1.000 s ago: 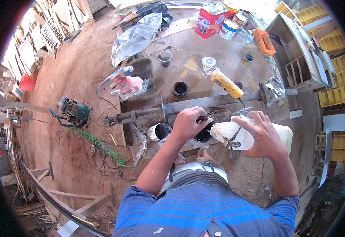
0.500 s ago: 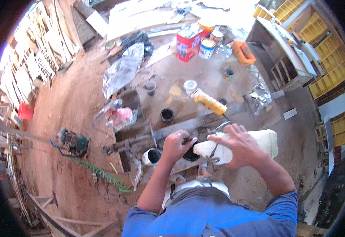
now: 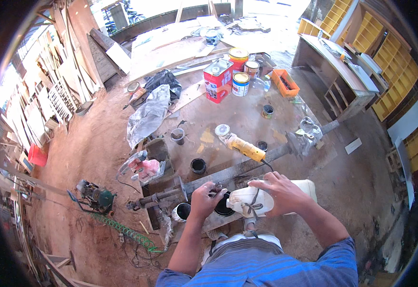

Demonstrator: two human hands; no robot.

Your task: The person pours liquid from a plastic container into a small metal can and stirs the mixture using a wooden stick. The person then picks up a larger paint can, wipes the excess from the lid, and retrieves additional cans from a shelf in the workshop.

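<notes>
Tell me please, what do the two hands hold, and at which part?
The right hand grips a white plastic jug across its upper side. The left hand rests at a black round container; whether it grips the container cannot be told.

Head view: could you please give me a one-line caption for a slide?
Right hand tilts a white jug toward a black container steadied by the left hand.

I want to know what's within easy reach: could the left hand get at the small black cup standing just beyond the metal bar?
Probably yes. The left hand is at the dark round container, and the small black cup stands just past the metal bar with nothing between them. The bar lies low, so it hardly blocks the way.
</notes>
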